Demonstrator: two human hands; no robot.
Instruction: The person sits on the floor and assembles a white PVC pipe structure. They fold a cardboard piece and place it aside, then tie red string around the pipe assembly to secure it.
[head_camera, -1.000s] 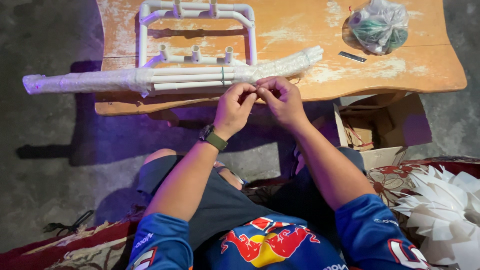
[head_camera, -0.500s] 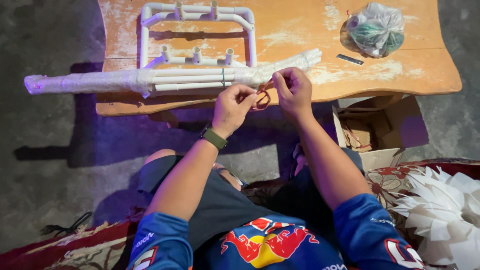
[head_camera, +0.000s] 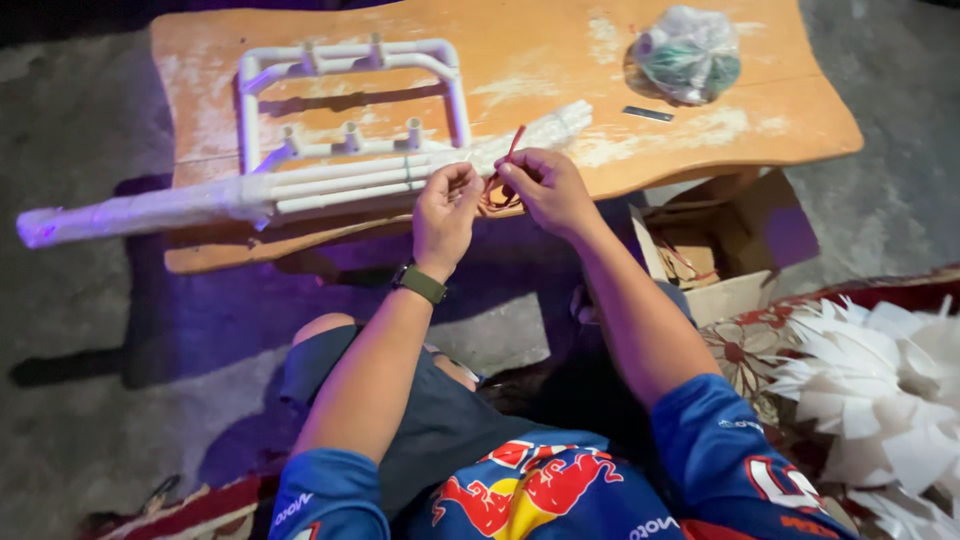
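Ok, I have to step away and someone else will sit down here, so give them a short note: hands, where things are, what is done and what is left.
Left hand and right hand together pinch a thin red rubber band at the near edge of the wooden table.
Just beyond the hands lies a long bundle of white plastic pipes, with a white pipe frame behind it.
Done: one band already circles the bundle near its middle.
Left: the red band is not yet on the bundle.
An open cardboard box sits under the table.
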